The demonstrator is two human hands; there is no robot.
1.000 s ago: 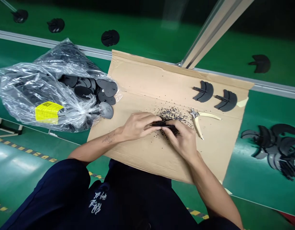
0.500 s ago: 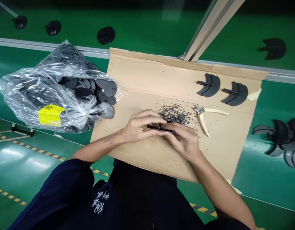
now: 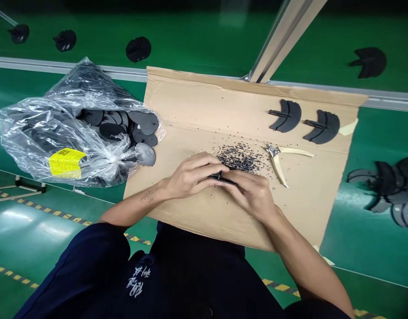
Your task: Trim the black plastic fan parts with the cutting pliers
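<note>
Both hands grip one thin black plastic part (image 3: 223, 178), seen nearly edge-on above the cardboard. My left hand (image 3: 195, 175) closes on its left end, and my right hand (image 3: 255, 190) on its right end. Fingers cover most of the part, so its full shape is hidden. Just beyond the hands lies a scattered heap of tiny black plastic bits (image 3: 240, 157). To the right of that heap, cutting pliers (image 3: 277, 157) with cream handles rest spread apart. Two curved black plastic parts (image 3: 286, 116) with stems lie farther back on the cardboard sheet (image 3: 190, 102).
At left, a clear plastic bag (image 3: 34, 133) with a yellow label holds several flat black discs (image 3: 144, 122). Several curved black parts (image 3: 386, 186) are piled at the right on the green table. More black parts (image 3: 138, 48) sit beyond a metal rail. A post (image 3: 273, 40) rises at the back.
The held black part is slightly more covered by my fingers and a little tilted. Otherwise the whole view has shifted slightly; the objects on the cardboard stay in place.
</note>
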